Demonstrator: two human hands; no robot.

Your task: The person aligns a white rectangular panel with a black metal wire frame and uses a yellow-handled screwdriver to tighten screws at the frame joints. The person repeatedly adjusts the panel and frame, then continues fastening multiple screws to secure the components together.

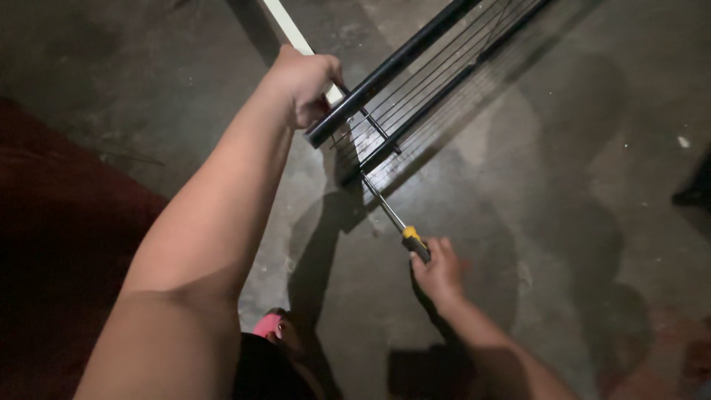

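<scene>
left hand (305,80) clasping black frame (385,74), right hand (438,272) gripping screwdriver (396,222)

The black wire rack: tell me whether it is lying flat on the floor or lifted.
Lifted at one end. The left hand grips the black wire rack by its frame tube, and the rack casts a shadow on the concrete floor beneath.

Stained grey concrete floor (578,148), dimly lit. Dark red mat (52,244) along left edge. Pale white strip (285,24) lying near top. Pink shoe toe (268,324) at bottom centre.
</scene>
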